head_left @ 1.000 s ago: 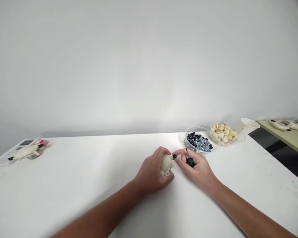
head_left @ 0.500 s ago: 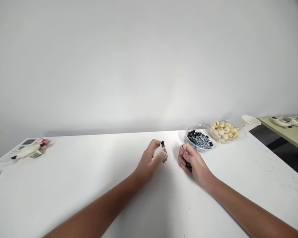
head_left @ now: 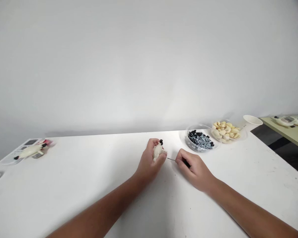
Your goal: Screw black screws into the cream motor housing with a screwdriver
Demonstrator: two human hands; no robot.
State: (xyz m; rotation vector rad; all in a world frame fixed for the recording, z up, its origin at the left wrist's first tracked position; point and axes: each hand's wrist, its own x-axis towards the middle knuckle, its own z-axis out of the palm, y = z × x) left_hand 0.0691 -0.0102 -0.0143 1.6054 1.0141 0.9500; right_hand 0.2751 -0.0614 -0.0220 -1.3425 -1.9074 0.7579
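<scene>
One pale piece with black ends lies at the left end of the white table, on or against a flat white device with a dark panel.

Nearer the middle, the left hand is curled around a similar rounded pale piece, a black cap standing at its upper end, fingers behind and thumb across the near side. From where I stand it looks like moulded plastic: light, I'd guess, stiff rather than soft, perhaps a little slick on its curves. The broad body seems the place to grip; the small cap and thin projecting bits look likelier to snap or slip.

Just right of it, the right hand is closed around a dark handle, its thin metal shaft pointing at the left hand with a small gap visible between.

Beyond sits a clear bowl of black bits and screws, then another clear bowl of cream-coloured pieces, with a pale cup beside it.
</scene>
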